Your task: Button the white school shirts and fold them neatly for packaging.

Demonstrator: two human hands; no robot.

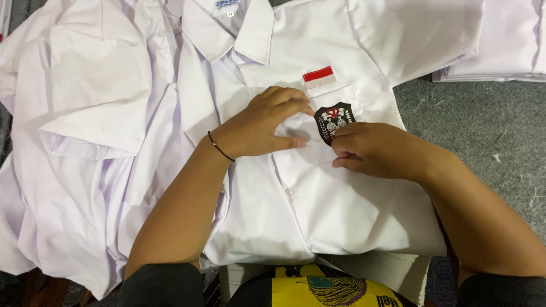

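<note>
A white short-sleeved shirt (318, 210) lies face up in front of me, collar away from me. A red and white flag patch (318, 76) sits above its chest pocket. A black shield-shaped badge (334, 120) lies on the pocket. My left hand (263, 124) rests on the pocket with fingers curved, fingertips touching the cloth just left of the badge. My right hand (372, 149) pinches the badge's lower right edge with thumb and forefinger. A thin black band circles my left wrist.
More white shirts (85, 113) lie spread in a pile to the left, under the top one. A folded white stack (500, 45) sits at the upper right on a grey carpet (483, 131). A yellow printed cloth (335, 290) shows at the bottom edge.
</note>
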